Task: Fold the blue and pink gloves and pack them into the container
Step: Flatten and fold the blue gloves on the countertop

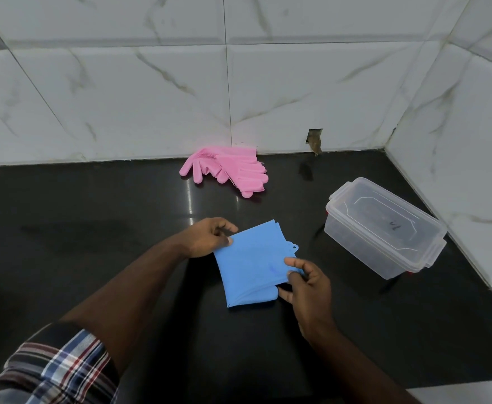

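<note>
1. Blue gloves folded, pinched by left hand and right hand above counter;
2. Pink gloves unfolded near wall;
3. Container closed, nothing packed yet.

Left hand and right hand both forward, fingers pinched shut

1. you work at a glossy black counter.
2. pink gloves lie on it by the back wall.
3. a clear lidded container sits on it at right.
</note>
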